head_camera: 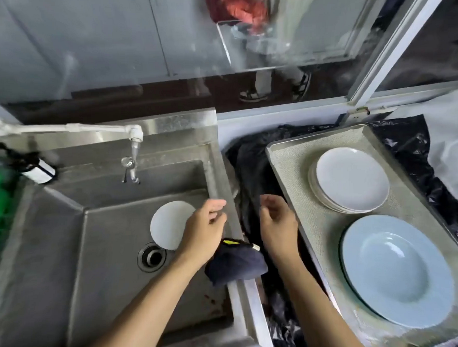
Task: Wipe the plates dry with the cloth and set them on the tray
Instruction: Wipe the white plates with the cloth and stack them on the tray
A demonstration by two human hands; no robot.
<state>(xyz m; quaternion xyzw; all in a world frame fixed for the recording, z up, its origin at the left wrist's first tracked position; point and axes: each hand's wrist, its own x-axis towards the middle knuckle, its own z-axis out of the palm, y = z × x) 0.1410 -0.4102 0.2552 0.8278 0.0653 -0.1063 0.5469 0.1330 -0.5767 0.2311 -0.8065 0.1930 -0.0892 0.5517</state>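
A small white plate (167,224) lies in the steel sink (108,255), near the drain. My left hand (204,228) hovers over the plate's right edge with loosely curled fingers, holding nothing. A dark navy cloth (235,264) is draped over the sink's right rim, just below that hand. My right hand (277,223) hangs empty between the sink and the tray, fingers relaxed. On the grey tray (295,176) at the right sit a stack of small white plates (351,179) and a large pale-blue deep plate (397,271).
A tap (134,140) juts over the sink's back. Black plastic sheeting (251,167) lies under and around the tray. A glass pane (166,45) stands behind the counter, with a person's legs beyond it. A green object (0,197) sits at the far left.
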